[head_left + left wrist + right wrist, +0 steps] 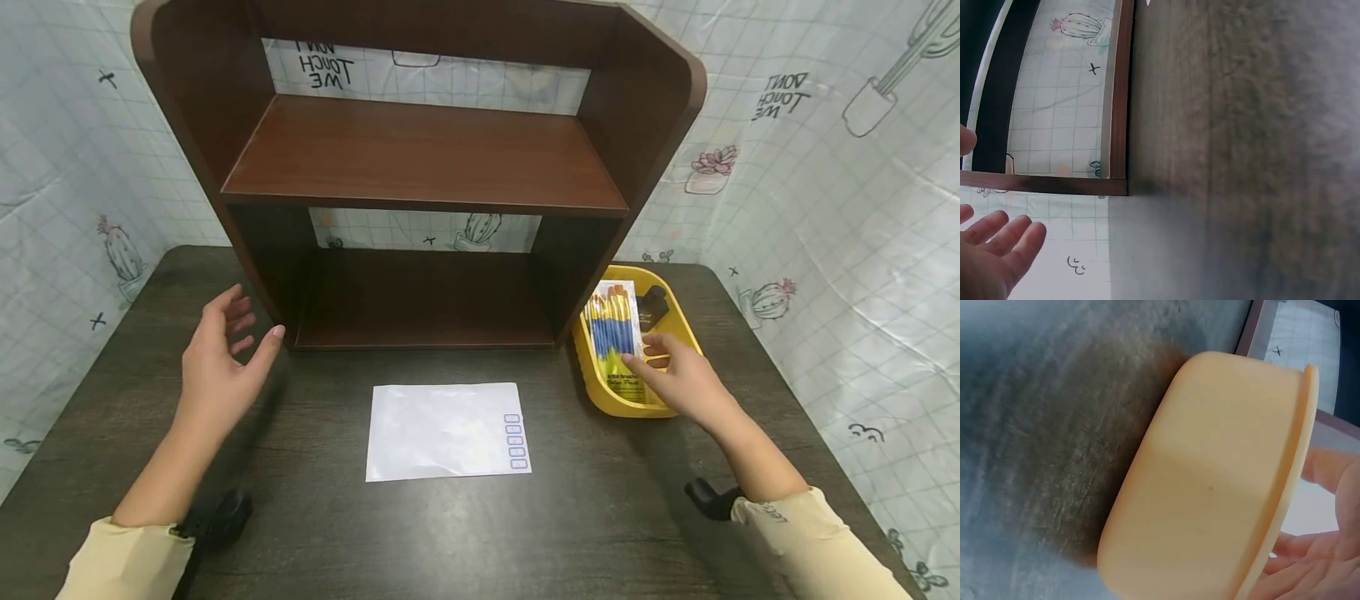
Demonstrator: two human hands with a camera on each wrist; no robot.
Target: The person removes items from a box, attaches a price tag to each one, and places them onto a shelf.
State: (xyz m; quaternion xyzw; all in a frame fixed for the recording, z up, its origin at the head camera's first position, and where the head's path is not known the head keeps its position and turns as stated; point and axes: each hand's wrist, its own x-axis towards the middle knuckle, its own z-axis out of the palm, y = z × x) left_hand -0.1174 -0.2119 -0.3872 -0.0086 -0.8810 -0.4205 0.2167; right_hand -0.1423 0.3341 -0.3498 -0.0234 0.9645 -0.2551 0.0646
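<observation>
My left hand hovers over the left side of the table, beside the front left corner of the brown shelf. Its fingers are spread and loosely bent, with nothing in them, as the left wrist view also shows. On the right, my right hand reaches over the rim of a yellow basket. Inside leans a pack of paintbrushes with blue handles. Thumb and fingers are apart; the thumb overlaps the pack's edge, and whether it touches I cannot tell. A dark item lies behind the pack.
A white sheet with a column of small blue boxes lies on the dark table before the shelf. The shelf has two levels and tall side panels. Patterned sheeting hangs around the table.
</observation>
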